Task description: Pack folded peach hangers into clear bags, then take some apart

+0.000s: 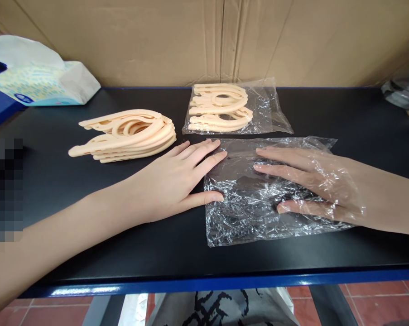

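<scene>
A clear plastic bag lies crinkled on the black table. My right hand is inside it, seen through the film, its fingers apart and pointing left. Flat at the bag's left edge rests my left hand, fingers spread, with fingertips on the film. Behind my left hand is a stack of peach plastic hangers, lying loose with their curved ends to the right. Farther back, another clear bag holds more peach hangers.
A tissue pack with a tissue sticking out sits at the back left. Cardboard stands upright along the table's back edge. Some clear plastic shows at the far right. The table's front edge is blue.
</scene>
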`<action>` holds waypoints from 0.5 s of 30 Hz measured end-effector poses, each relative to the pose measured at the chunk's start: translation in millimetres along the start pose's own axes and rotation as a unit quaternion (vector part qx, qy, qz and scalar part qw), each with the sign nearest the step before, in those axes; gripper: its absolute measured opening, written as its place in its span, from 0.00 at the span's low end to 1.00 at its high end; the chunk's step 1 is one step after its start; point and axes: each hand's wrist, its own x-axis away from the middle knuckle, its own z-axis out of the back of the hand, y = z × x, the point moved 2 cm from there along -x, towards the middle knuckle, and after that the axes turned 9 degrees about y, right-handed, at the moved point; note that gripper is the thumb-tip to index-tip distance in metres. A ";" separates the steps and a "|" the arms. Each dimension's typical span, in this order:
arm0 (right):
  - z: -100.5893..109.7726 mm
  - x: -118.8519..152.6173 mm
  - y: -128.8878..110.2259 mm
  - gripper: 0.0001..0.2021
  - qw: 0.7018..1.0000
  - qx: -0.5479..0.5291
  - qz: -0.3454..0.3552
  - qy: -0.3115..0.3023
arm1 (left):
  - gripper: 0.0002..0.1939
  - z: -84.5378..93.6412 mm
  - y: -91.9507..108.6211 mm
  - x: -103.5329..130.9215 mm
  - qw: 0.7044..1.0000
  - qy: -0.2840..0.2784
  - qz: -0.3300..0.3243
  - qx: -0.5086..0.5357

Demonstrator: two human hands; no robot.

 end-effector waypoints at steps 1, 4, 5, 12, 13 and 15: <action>0.0 0.0 0.0 0.33 1.000 0.002 0.001 0.000 | 0.40 0.1 -0.1 0.0 1.000 -0.003 0.001 0.001; -0.1 -0.2 0.2 0.33 1.000 0.017 0.012 0.007 | 0.41 -0.3 -0.4 0.7 1.000 0.001 0.004 -0.001; -0.2 -0.3 0.4 0.33 1.000 0.020 0.017 0.009 | 0.42 -1.0 -0.4 1.2 1.000 0.003 0.003 -0.002; -1.9 -0.3 3.7 0.35 0.999 0.033 0.028 0.002 | 0.42 -5.1 -1.5 2.6 0.999 0.037 -0.005 -0.007; -1.7 -0.7 3.2 0.35 0.999 0.024 0.030 0.005 | 0.42 -4.8 -1.4 2.3 1.000 0.027 -0.005 -0.006; -0.7 -2.2 1.3 0.34 1.000 -0.009 0.022 0.016 | 0.42 -3.2 -1.1 1.5 1.000 0.008 -0.002 -0.003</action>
